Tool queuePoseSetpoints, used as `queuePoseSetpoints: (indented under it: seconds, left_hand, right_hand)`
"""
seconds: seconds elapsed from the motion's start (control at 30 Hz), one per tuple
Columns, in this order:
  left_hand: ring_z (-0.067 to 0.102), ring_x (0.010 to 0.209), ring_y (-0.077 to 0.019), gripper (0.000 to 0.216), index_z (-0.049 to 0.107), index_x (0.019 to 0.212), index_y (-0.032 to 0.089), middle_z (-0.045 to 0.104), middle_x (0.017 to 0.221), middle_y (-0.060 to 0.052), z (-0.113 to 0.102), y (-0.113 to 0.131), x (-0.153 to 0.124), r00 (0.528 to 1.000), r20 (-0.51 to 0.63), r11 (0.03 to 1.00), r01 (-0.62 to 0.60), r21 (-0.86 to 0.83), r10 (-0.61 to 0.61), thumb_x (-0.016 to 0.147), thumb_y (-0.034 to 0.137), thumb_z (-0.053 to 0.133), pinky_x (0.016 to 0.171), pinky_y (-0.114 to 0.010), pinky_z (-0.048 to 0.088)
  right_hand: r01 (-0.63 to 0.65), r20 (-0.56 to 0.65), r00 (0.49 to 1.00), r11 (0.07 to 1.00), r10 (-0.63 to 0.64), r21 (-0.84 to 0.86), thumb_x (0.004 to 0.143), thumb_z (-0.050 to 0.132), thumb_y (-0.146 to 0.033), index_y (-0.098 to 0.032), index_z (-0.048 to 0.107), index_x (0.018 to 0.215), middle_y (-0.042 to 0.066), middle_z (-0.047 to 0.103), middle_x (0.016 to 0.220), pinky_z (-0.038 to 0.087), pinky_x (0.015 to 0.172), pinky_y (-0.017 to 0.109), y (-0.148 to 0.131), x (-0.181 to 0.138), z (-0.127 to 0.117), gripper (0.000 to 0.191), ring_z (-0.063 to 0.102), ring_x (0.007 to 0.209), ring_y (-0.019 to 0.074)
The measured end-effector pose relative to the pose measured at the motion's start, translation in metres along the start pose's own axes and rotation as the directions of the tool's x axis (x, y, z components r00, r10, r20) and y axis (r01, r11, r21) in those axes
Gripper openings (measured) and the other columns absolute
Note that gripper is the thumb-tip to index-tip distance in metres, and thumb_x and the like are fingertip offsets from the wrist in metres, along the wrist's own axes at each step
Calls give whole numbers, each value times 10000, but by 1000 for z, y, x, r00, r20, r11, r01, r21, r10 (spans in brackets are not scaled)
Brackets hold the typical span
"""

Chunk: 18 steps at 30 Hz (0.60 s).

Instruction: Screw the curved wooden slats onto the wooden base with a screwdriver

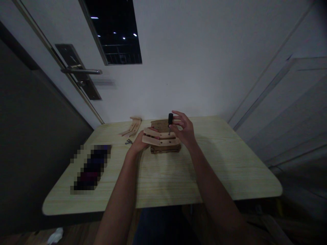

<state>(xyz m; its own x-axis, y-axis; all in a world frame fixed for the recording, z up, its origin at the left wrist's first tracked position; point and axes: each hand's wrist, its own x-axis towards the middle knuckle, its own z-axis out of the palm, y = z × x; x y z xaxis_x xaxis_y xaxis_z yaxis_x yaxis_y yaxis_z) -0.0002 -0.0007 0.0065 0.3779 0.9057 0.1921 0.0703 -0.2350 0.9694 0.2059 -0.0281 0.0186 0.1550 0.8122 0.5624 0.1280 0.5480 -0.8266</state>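
My right hand (186, 130) has its fingers round the black handle of a screwdriver (170, 119), which stands upright. The screwdriver's shaft points down to a hole in a bent, light wooden piece (151, 140) with two angled slats and several holes. At the left end of this piece, my left hand (139, 143) grips it, with part of the fingers hidden behind the slats. Beneath and behind the wood lies brown cardboard (165, 149).
Another pair of bent wooden slats (134, 127) lies at the table's back left. Small metal parts (129, 141) rest near my left wrist. A blurred-out dark object (92, 168) is on the left of the table (242, 170). A door with a handle (84, 71) rises behind.
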Motion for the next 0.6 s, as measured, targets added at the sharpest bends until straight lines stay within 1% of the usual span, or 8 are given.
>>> queuePoseSetpoints:
  seconds: [0.17, 0.27, 0.4, 0.47, 0.6]
  left_hand:
    - [684, 708, -202, 437, 677, 881, 134, 729, 821, -60, 0, -1, 0, 1000, 11, 998, 13, -63, -13, 524, 335, 830, 682, -329, 564]
    - [684, 730, -202, 424, 679, 868, 136, 732, 843, -63, 0, 0, 0, 1000, 8, 999, 5, -32, -4, 524, 329, 831, 689, -319, 560]
    - [682, 747, -206, 429, 680, 857, 140, 734, 845, -66, 0, 2, -1, 1000, 4, 1000, -7, -8, 7, 514, 341, 841, 704, -316, 560]
    - [681, 757, -209, 443, 679, 867, 138, 733, 853, -71, 0, 3, -1, 1000, 8, 1000, -19, -9, 19, 513, 348, 843, 711, -321, 559]
    - [682, 765, -213, 455, 675, 888, 135, 728, 869, -72, 0, 2, -1, 1000, 9, 1000, -16, 18, 16, 522, 348, 841, 727, -335, 552]
  right_hand:
    - [0, 7, 1000, 1000, 0, -13, 714, 765, -364, -316, 585, 1238, 19, 684, 1067, 596, 824, 389, 1, 0, 0, 556, 688, 836, 171]
    - [2, 0, 1000, 1000, -2, -3, 707, 771, -331, -308, 591, 1231, 19, 698, 1057, 589, 857, 396, 0, 0, 0, 555, 691, 847, 171]
    - [-2, -11, 1000, 1000, 2, -17, 714, 761, -304, -303, 577, 1250, 11, 717, 974, 571, 912, 429, 1, 0, 1, 567, 698, 900, 191]
    - [-6, -16, 1000, 1000, 6, -14, 715, 760, -319, -305, 566, 1259, 9, 716, 956, 571, 915, 435, 2, 0, 2, 578, 701, 905, 196]
    - [-6, -7, 1000, 1000, 6, 9, 720, 761, -394, -307, 546, 1279, 24, 707, 999, 578, 907, 431, 5, 0, 2, 604, 702, 915, 200]
